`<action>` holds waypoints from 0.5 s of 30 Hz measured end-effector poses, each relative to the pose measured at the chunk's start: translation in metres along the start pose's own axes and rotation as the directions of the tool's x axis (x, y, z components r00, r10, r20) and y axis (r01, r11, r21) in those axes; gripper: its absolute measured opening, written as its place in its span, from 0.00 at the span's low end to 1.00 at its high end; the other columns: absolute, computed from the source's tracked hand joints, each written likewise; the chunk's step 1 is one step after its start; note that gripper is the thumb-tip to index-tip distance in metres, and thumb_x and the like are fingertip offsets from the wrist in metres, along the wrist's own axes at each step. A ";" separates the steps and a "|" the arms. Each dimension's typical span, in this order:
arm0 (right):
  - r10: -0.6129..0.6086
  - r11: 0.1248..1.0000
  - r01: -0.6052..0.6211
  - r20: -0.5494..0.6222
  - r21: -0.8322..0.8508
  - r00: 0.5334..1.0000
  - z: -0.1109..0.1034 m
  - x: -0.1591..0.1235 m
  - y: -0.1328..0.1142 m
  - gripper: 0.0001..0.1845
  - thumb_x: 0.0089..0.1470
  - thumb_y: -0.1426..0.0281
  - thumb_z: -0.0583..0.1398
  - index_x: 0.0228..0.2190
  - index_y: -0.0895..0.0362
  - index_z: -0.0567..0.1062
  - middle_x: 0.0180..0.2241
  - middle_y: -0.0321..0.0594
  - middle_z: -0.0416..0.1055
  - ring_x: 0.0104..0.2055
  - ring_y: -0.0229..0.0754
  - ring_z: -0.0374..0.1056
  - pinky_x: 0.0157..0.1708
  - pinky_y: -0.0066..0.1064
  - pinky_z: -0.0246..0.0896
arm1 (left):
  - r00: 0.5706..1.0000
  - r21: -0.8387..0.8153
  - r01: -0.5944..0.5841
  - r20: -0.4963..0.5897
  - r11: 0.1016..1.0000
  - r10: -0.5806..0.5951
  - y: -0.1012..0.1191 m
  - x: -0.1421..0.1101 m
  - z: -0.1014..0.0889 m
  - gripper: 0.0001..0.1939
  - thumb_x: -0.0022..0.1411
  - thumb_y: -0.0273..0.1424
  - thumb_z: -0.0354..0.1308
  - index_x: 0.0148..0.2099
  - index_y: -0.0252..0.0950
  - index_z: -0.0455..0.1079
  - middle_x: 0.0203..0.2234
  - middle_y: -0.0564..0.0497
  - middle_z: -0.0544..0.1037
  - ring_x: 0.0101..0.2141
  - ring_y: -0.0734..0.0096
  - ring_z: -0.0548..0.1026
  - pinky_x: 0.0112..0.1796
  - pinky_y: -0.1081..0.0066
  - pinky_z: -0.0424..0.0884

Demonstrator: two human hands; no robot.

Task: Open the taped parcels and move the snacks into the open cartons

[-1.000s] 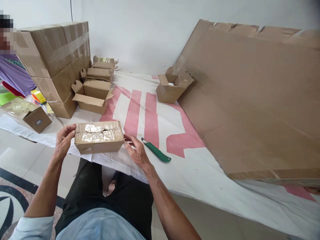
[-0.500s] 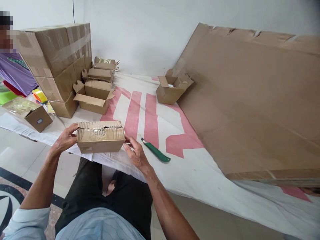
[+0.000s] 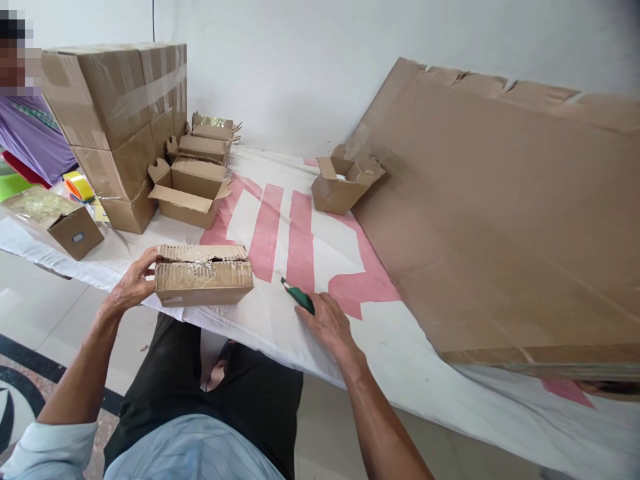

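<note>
Brown box (image 3: 205, 279), just R of the L grip (image 3: 133, 287), near edge of counter (image 3: 400, 340): torn top flaps w/ ridges showing, ragged seam btwn them. L grip spread, fingertips on the box's L end, forearm up from lower L. R grip (image 3: 330, 323), palm down over green knife (image 3: 301, 299), blade tip past the thumb, aimed up-L; can't tell if it's squeezed tight. White cloth (image 3: 267, 323) w/ pinkish patches under both. Beyond L grip: open box (image 3: 184, 213), tall taped stack (image 3: 120, 100). R of R grip: big cardboard slab (image 3: 500, 220). Pale wall (image 3: 275, 67) behind.
</note>
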State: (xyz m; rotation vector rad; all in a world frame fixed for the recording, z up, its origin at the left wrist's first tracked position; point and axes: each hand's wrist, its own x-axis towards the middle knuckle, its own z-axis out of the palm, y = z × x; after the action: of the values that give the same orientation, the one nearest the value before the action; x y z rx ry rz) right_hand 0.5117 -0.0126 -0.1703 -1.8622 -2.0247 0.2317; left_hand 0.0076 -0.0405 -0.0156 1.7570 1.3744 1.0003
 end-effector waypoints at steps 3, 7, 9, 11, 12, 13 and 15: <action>0.035 0.999 -0.035 -0.001 0.026 0.999 -0.004 -0.002 -0.009 0.17 0.68 0.62 0.58 0.50 0.54 0.81 0.46 0.52 0.77 0.53 0.59 0.74 0.52 0.46 0.71 | 1.000 -0.022 -0.014 -0.017 1.000 0.013 -0.002 -0.001 0.003 0.29 0.60 0.43 0.75 0.62 0.45 0.83 0.68 0.42 0.78 0.66 0.45 0.77 0.60 0.56 0.80; 0.158 0.936 -0.114 -0.108 0.333 0.981 -0.032 0.012 -0.040 0.23 0.67 0.57 0.55 0.52 0.56 0.80 0.42 0.49 0.78 0.47 0.57 0.74 0.45 0.46 0.72 | 0.998 -0.037 -0.009 -0.061 0.999 0.007 -0.007 -0.006 0.007 0.29 0.58 0.42 0.76 0.62 0.45 0.84 0.72 0.42 0.75 0.67 0.45 0.77 0.63 0.54 0.79; 0.149 0.831 -0.082 -0.078 0.551 0.986 -0.057 0.023 -0.066 0.26 0.68 0.51 0.56 0.51 0.56 0.81 0.35 0.42 0.75 0.36 0.51 0.71 0.37 0.42 0.71 | 0.998 -0.037 -0.008 -0.070 0.999 0.006 -0.008 -0.008 0.008 0.30 0.58 0.42 0.76 0.62 0.45 0.83 0.73 0.42 0.74 0.68 0.44 0.76 0.63 0.54 0.78; 0.011 0.727 -0.010 0.002 0.687 1.000 -0.086 0.032 -0.099 0.27 0.69 0.47 0.59 0.52 0.54 0.82 0.32 0.38 0.75 0.30 0.45 0.67 0.31 0.38 0.67 | 0.997 -0.025 -0.011 -0.071 1.000 0.009 -0.008 -0.010 0.009 0.30 0.59 0.41 0.75 0.63 0.45 0.83 0.73 0.42 0.74 0.69 0.45 0.76 0.63 0.54 0.78; -0.083 0.692 0.036 0.030 0.721 0.996 -0.101 0.036 -0.117 0.26 0.70 0.47 0.61 0.53 0.54 0.83 0.34 0.38 0.77 0.29 0.43 0.66 0.29 0.36 0.65 | 0.997 -0.016 -0.012 -0.070 1.000 0.010 -0.007 -0.010 0.009 0.30 0.59 0.41 0.75 0.64 0.45 0.83 0.73 0.42 0.73 0.69 0.45 0.76 0.63 0.54 0.78; -0.184 0.673 0.085 0.055 0.734 0.981 -0.114 0.039 -0.137 0.25 0.69 0.48 0.63 0.52 0.54 0.84 0.35 0.39 0.78 0.29 0.42 0.66 0.29 0.35 0.64 | 0.998 -0.007 -0.013 -0.068 1.000 0.013 -0.006 -0.010 0.009 0.30 0.60 0.42 0.74 0.64 0.45 0.82 0.73 0.42 0.73 0.69 0.45 0.76 0.63 0.54 0.79; -0.368 0.663 0.202 0.078 0.721 0.927 -0.135 0.047 -0.173 0.20 0.69 0.53 0.64 0.48 0.54 0.86 0.36 0.39 0.81 0.32 0.41 0.69 0.32 0.34 0.65 | 0.998 0.005 -0.021 -0.066 1.000 0.021 -0.003 -0.011 0.010 0.29 0.61 0.42 0.73 0.64 0.45 0.82 0.73 0.41 0.74 0.69 0.45 0.76 0.62 0.55 0.80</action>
State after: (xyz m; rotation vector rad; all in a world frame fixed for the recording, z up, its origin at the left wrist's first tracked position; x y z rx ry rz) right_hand 0.4011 -0.0032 0.0247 -1.0468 -1.9245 1.0073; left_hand 0.0135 -0.0512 -0.0244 1.7593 1.4026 1.0754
